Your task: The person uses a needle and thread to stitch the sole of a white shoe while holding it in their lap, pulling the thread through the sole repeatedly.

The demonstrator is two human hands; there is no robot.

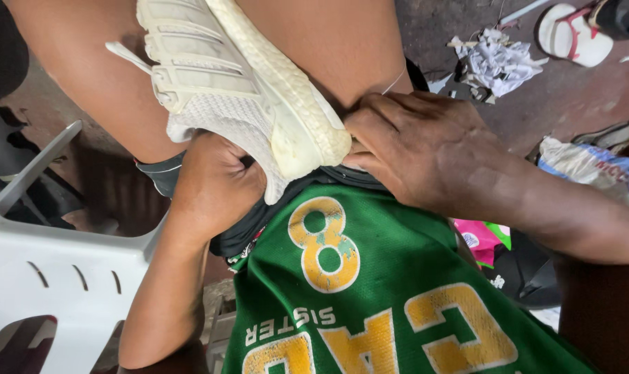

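A cream-white knit sneaker (224, 83) with a thick foam sole lies tilted between my bare thighs, toe end pointing toward my belly. My left hand (214, 187) is under the shoe's toe area, fingers curled up into or against the mesh upper, gripping it. My right hand (418, 149) presses its fingertips against the toe end of the foam sole, pinching it at the tip. Below both hands is my green jersey (391, 291) with yellow printed shapes.
A white plastic chair (44, 270) stands at the left. On the dirt floor at top right lie crumpled white paper scraps (498, 62) and a white sandal with red straps (574, 34). Plastic bags (591, 166) and pink cloth (481, 239) sit at the right.
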